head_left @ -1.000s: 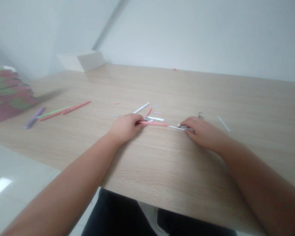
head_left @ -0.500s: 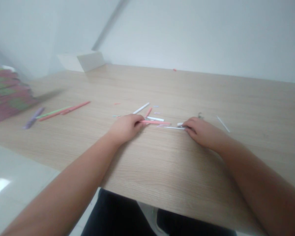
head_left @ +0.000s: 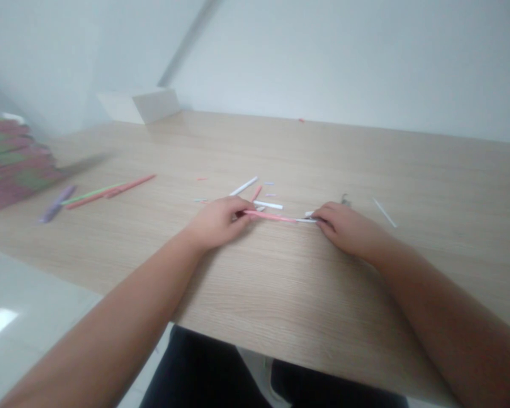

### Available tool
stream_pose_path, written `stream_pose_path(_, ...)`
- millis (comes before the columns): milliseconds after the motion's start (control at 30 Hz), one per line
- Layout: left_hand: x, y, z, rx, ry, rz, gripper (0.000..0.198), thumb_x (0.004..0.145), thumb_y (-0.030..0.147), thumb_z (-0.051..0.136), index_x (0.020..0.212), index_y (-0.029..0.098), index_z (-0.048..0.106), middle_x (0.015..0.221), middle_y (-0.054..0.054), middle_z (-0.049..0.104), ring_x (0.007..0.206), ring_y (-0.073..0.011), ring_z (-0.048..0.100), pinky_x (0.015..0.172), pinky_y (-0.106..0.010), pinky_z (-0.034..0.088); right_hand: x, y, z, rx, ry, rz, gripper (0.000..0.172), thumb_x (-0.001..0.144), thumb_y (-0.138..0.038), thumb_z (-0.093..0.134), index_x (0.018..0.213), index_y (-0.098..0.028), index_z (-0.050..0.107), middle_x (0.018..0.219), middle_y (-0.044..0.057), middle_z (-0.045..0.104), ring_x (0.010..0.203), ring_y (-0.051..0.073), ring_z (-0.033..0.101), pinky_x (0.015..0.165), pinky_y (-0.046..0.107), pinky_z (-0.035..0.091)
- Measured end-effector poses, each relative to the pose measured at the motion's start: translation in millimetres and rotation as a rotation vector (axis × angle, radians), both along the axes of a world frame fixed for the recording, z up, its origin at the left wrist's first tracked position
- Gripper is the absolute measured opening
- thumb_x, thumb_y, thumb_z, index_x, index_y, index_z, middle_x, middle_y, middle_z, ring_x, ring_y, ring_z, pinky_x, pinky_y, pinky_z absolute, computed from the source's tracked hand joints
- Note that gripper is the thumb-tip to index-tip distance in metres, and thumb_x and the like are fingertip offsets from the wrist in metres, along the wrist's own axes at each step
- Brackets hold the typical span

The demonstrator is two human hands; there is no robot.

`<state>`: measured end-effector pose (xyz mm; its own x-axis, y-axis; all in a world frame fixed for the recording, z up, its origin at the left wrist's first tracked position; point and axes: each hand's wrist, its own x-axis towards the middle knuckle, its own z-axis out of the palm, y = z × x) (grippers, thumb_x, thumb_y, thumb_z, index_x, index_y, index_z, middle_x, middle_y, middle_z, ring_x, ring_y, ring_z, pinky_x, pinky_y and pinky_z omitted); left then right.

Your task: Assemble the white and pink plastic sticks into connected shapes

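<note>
My left hand (head_left: 223, 221) is closed on one end of a pink straw (head_left: 272, 216), which slopes down slightly to the right just over the table. My right hand (head_left: 344, 226) pinches a thin white stick (head_left: 306, 220) that points left. The pink straw's right end meets the white stick's left end; whether one is inside the other I cannot tell. Behind my left fingers lie a short pink piece (head_left: 257, 192), a white straw (head_left: 243, 186) and another white piece (head_left: 268, 205). A small dark metal thing (head_left: 345, 199) shows partly behind my right hand.
Pink straws (head_left: 110, 191), a green one and a purple one (head_left: 57, 205) lie on the left of the wooden table (head_left: 255, 294). At far left stands a pink-and-green stack (head_left: 12, 164). A white box (head_left: 153, 106) is at the back; a thin white stick (head_left: 385, 212) lies right.
The pink straw in my left hand has tilted down at its right end and now meets the white stick. My right hand has shifted slightly left.
</note>
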<state>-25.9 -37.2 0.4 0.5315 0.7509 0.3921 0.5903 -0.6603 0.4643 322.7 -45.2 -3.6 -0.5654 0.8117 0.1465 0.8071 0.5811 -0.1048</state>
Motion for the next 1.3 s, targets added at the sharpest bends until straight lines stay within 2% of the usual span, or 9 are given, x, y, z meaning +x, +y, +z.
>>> stream_pose_path(133, 0.5, 0.3, 0.9, 0.008, -0.028, -0.010, 0.028, 0.098, 0.040, 0.059, 0.109, 0.021, 0.077, 0.099, -0.006, 0.077, 0.086, -0.0185, 0.068, 0.078, -0.031, 0.051, -1.4, -1.3, 1.7, -0.004, -0.006, 0.000, 0.033, 0.103, -0.024, 0.044, 0.118, -0.015, 0.073, 0.114, 0.016, 0.071, 0.110, 0.030, 0.066, 0.101, 0.048, 0.051)
stream_pose_path(300, 1.4, -0.5, 0.8, -0.003, -0.081, 0.014, 0.031, 0.098, 0.044, 0.060, 0.109, 0.021, 0.077, 0.099, -0.007, 0.077, 0.084, -0.0177, 0.067, 0.076, -0.031, 0.052, -0.4, 0.5, -0.4, -0.009, 0.000, -0.003, 0.034, 0.102, -0.023, 0.044, 0.120, -0.016, 0.072, 0.116, 0.016, 0.071, 0.112, 0.030, 0.065, 0.103, 0.047, 0.050)
stream_pose_path(533, 2.8, 0.9, -0.8, -0.005, -0.330, 0.106, 0.036, 0.100, 0.051, 0.058, 0.100, 0.020, 0.076, 0.094, -0.006, 0.076, 0.080, -0.0162, 0.065, 0.072, -0.030, 0.050, -3.0, -1.1, 0.3, 0.005, 0.005, -0.002, 0.032, 0.103, -0.025, 0.044, 0.113, -0.016, 0.073, 0.112, 0.015, 0.071, 0.110, 0.030, 0.066, 0.101, 0.046, 0.051)
stream_pose_path(833, 4.5, -0.8, 2.1, 0.081, -0.581, 0.226, 0.041, 0.101, 0.055, 0.055, 0.092, 0.019, 0.070, 0.083, -0.005, 0.073, 0.075, -0.0157, 0.067, 0.073, -0.030, 0.055, -2.6, -1.6, -1.5, 0.000, -0.006, -0.009, 0.032, 0.104, -0.025, 0.044, 0.118, -0.017, 0.072, 0.116, 0.014, 0.072, 0.112, 0.029, 0.066, 0.104, 0.046, 0.049)
stream_pose_path(1067, 6.0, -2.6, 0.7, 0.147, -0.552, 0.253, 0.038, 0.100, 0.055, 0.056, 0.093, 0.019, 0.067, 0.084, -0.005, 0.074, 0.078, -0.0166, 0.069, 0.073, -0.031, 0.055, -5.1, -3.4, 1.4, -0.019, -0.019, -0.022, 0.035, 0.105, -0.026, 0.041, 0.119, -0.016, 0.073, 0.118, 0.015, 0.073, 0.114, 0.030, 0.066, 0.104, 0.047, 0.049)
stream_pose_path(1300, 4.8, -3.9, 0.6, 0.187, -0.469, 0.251, 0.031, 0.099, 0.049, 0.061, 0.100, 0.019, 0.071, 0.081, -0.003, 0.072, 0.070, -0.0129, 0.063, 0.066, -0.026, 0.050, -6.7, -4.2, 3.7, -0.002, -0.065, 0.002, 0.037, 0.105, -0.025, 0.041, 0.121, -0.015, 0.073, 0.116, 0.015, 0.073, 0.114, 0.030, 0.066, 0.104, 0.047, 0.049)
